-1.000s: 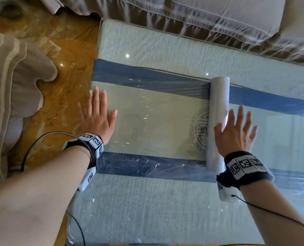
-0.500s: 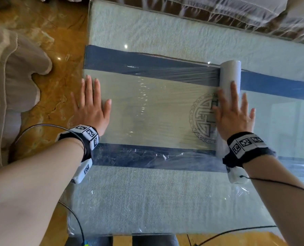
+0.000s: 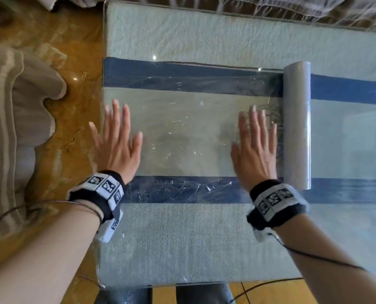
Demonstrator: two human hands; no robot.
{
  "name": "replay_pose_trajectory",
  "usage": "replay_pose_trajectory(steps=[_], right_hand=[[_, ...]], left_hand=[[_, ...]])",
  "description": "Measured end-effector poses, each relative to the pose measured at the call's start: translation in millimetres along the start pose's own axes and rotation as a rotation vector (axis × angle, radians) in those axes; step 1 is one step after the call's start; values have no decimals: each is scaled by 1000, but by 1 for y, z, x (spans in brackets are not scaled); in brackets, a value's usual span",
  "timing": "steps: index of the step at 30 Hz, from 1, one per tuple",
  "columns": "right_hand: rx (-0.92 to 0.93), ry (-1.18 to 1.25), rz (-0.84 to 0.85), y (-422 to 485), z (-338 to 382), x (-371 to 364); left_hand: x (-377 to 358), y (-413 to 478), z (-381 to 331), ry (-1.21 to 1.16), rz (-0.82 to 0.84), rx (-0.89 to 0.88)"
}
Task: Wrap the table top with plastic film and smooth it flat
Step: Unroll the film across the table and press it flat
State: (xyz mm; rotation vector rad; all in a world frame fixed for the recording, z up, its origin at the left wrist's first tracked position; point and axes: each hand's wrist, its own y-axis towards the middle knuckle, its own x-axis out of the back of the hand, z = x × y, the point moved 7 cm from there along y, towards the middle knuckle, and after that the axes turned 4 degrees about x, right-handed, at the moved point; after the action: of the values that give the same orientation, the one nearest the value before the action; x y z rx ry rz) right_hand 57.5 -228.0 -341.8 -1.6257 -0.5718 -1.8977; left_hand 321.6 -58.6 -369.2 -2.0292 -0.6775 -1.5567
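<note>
Both the left hand and right hand lie flat, fingers apart, on the clear plastic film covering the bench, left of the grey film roll.

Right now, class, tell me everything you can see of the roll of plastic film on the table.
The roll of plastic film is a pale grey, glossy cylinder lying flat across the table top, spanning both blue stripes. A clear, slightly wrinkled sheet runs from it leftward over the cloth. Its far end looks round and closed; the near end is cut flat. The right hand lies open on the sheet just left of it; whether they touch is unclear.
</note>
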Motion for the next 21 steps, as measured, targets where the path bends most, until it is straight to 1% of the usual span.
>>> replay_pose_trajectory(steps=[2, 3, 6, 9, 11, 14, 16, 19, 21], right_hand=[[129, 69, 63, -29, 54, -20], [169, 77, 110, -43, 72, -32], [147, -6, 200, -69, 79, -55], [120, -81, 253, -84, 67, -61], [115, -71, 255, -95, 72, -62], [231, -32, 231, -106, 104, -65], [279, -40, 249, -109, 122, -69], [234, -66, 316, -116, 125, -73], [236, -47, 326, -119, 122, -72]], left_hand=[[-9, -32, -22, 11, 77, -136], [-16, -46, -25, 27, 116, -144], [-30, -68, -18, 87, 165, -54], [-40, -80, -21, 117, 161, -57], [-46, -91, -28, 90, 151, -45], [-51, -112, -32, 68, 154, -38], [-51, -120, -28, 79, 170, -23], [-48, -124, -28, 35, 202, -13], [-45, -124, -32, -40, 219, 21]])
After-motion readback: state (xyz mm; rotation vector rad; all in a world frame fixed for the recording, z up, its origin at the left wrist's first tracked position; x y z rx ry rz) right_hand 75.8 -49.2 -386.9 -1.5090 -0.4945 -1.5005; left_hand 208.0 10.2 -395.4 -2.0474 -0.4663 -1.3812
